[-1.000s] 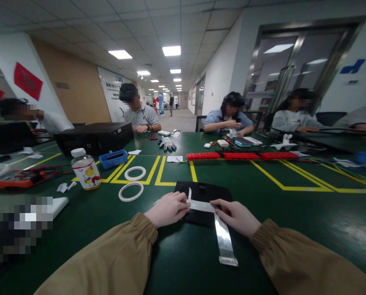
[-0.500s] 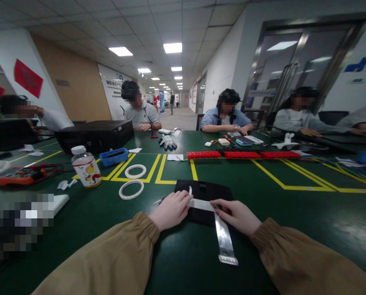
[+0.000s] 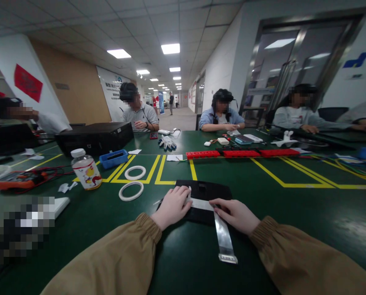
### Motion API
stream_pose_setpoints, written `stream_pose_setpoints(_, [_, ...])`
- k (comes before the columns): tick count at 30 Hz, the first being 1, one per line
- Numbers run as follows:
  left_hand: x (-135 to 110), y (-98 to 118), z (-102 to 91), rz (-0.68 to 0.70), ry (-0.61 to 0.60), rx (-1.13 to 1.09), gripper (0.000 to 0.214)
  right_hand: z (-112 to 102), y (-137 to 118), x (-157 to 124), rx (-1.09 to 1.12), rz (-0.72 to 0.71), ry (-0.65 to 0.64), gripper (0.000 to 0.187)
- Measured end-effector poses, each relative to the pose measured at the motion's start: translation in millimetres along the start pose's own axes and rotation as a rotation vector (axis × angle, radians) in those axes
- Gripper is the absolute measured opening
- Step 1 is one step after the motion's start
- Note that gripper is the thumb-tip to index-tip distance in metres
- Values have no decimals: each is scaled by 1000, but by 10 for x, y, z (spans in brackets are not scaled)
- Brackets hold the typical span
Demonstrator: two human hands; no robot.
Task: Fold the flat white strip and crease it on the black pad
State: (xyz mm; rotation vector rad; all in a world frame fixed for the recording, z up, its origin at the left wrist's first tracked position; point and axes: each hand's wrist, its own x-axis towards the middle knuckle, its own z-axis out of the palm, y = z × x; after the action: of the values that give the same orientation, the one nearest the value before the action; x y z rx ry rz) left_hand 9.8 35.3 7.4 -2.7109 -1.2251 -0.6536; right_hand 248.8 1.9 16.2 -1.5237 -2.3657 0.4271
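A black panel [image 3: 215,191] with a small raised block lies flat on the table in front of me. Across it runs a silver flat ribbon cable [image 3: 223,235], bent at my right hand so that its connector end hangs toward me on the table. My left hand [image 3: 174,206] is closed over the cable's left part, fingers together and pressing it against the panel; a small white strip [image 3: 189,192] sticks up by the fingertips. With thumb and index finger, my right hand [image 3: 236,215] pinches the cable at the bend. The cable's left end is hidden.
Two tape rolls [image 3: 131,191] lie left of the panel, near a capped bottle [image 3: 86,170] and a blue tray [image 3: 114,158]. Red strips [image 3: 240,154] line the table's middle. An orange multimeter [image 3: 20,179] is far left. Several people sit opposite, among them one in blue [image 3: 221,116].
My left hand has shifted slightly, its fingers now more upright at the white strip. The right hand and cable stay nearly the same. Opposite, the co-workers' hands have moved a little.
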Motion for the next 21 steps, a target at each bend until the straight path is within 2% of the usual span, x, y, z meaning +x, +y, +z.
stream_pose_setpoints(10, [234, -73, 138, -44, -17, 0, 35, 4, -18, -15, -46, -28, 33, 30])
stream_pose_setpoints(14, [139, -63, 113, -14, -27, 5, 39, 20, -21, -22, -81, -78, 83, 30])
stream_pose_setpoints(18, [20, -77, 90, 22, -50, -12, 42, 31, -12, -24, -130, -129, 190, 33])
stream_pose_setpoints(21, [55, -31, -77, 112, -23, -64, 29, 30, -8, -23, -140, -184, 249, 31])
